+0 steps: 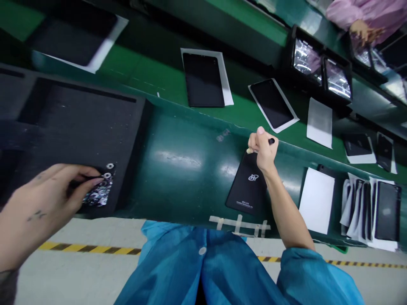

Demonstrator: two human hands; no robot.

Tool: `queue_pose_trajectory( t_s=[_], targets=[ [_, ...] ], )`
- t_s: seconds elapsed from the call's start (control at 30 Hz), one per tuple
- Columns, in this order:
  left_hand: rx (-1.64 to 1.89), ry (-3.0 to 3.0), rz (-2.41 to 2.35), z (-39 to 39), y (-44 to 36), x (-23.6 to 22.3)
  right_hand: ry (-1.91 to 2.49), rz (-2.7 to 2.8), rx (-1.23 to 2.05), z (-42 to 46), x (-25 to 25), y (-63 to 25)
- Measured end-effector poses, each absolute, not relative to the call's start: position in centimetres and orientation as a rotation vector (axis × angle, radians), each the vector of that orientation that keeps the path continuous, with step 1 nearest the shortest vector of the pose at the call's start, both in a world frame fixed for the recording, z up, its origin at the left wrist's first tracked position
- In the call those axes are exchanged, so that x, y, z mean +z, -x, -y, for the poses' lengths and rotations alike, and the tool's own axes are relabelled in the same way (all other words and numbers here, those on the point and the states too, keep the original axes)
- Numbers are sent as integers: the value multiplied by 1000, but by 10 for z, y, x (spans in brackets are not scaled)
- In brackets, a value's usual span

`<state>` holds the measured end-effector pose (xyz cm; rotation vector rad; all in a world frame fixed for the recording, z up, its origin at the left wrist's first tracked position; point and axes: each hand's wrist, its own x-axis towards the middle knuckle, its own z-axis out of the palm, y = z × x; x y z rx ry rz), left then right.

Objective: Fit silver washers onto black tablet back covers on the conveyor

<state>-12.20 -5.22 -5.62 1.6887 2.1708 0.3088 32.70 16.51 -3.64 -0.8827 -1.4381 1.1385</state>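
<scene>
My left hand (47,199) reaches into a black foam tray (76,123) at the left, its fingertips pinched at a small pocket of shiny round parts (100,190). My right hand (263,148) is closed around a small stick-like tool with a black end, held over the top edge of a black tablet (248,186) lying back-up on the green bench (184,169). The tablet's back shows a white logo and small print.
On the green conveyor (152,72) behind the bench lie several black tablets on white sheets (203,78). Stacked tablets and white sheets (369,212) sit at the right. Two framed screens (321,70) stand further back. Another person in pink (365,21) works at the top right.
</scene>
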Motion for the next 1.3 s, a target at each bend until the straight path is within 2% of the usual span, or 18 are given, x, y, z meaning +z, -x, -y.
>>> queue_pose_trajectory(
  t_s=[0.23, 0.37, 0.53, 0.67, 0.8, 1.03, 1.17, 1.3],
  targets=[
    [363, -1711, -2225, 45, 93, -34, 963, 1491, 1271, -164, -54, -339],
    [360, -1507, -2447, 48, 86, -22, 1018, 1433, 1214, -165, -71, -334],
    [579, -1401, -2578, 46, 47, -7, 978, 1442, 1176, -165, -75, -331],
    [901, -1577, -1959, 22, -27, -11, 1010, 1504, 1195, -165, -75, -337],
    [983, -1425, -1404, -20, -102, -39, 1082, 1543, 1188, -165, -77, -341],
    [1172, -1060, -1001, -97, -170, -86, 1116, 1548, 1137, -160, -75, -340],
    [1319, -919, -863, -135, -181, -96, 1116, 1567, 1157, -161, -73, -341],
    [1325, -933, -819, -148, -180, -100, 1098, 1614, 1197, -165, -63, -341]
  ],
)
